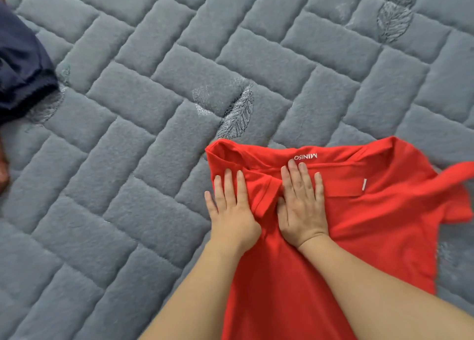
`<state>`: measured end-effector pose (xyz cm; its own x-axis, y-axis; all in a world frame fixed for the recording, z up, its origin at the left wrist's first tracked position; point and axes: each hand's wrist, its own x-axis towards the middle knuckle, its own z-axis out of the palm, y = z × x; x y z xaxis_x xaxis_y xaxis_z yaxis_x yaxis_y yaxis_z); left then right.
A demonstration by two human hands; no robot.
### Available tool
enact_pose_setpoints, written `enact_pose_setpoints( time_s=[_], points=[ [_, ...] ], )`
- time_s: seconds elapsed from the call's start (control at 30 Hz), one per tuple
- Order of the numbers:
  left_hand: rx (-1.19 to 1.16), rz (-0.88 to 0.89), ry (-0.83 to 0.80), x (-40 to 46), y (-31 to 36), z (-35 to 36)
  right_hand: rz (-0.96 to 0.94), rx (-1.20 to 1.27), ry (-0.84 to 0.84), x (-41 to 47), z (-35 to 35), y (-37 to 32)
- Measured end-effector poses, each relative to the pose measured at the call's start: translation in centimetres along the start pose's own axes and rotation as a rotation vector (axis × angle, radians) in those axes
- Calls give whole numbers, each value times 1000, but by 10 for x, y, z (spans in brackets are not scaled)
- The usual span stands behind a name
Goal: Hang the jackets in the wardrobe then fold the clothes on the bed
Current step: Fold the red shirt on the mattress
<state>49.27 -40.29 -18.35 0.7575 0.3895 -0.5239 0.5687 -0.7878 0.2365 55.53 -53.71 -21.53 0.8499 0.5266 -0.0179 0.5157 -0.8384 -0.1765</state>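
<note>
grey quilted bed cover (159, 124), brick-stitched with embroidered leaves, fills the whole view.

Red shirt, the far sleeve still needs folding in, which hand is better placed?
The right hand. It lies flat on the red shirt nearer the unfolded sleeve sticking out rightward. The left hand presses the opposite, already folded edge.

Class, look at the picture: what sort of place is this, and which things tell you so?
Probably a bedroom, seen over a bed. The grey quilted cover with stitched leaves fills the view, a red shirt lies on it under both flat hands, and a dark blue garment lies at its edge.
</note>
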Motion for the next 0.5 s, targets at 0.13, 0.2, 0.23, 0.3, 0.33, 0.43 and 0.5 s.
enact_pose_setpoints(
  time_s=[0.13, 0.2, 0.23, 0.3, 0.33, 0.43, 0.5],
  points=[
    [30, -110, -8, 21, 11, 14, -10, 18, 17, 1, 3, 1],
    [34, -115, -11, 24, 11, 16, -15, 18, 17, 1, 3, 2],
    [36, -113, -10, 24, 10, 17, -20, 16, 18, 1, 4, 2],
    [51, -95, 8, 24, 7, 19, -19, 14, 25, 1, 4, 1],
    [52, -89, 22, 25, 5, 20, -20, 20, 29, 1, 5, 1],
    [80, -84, 58, 27, 2, 24, -22, 33, 36, 0, 8, 1],
    [101, -101, 60, 27, 2, 26, -22, 41, 35, -1, 6, 1]
  ],
)
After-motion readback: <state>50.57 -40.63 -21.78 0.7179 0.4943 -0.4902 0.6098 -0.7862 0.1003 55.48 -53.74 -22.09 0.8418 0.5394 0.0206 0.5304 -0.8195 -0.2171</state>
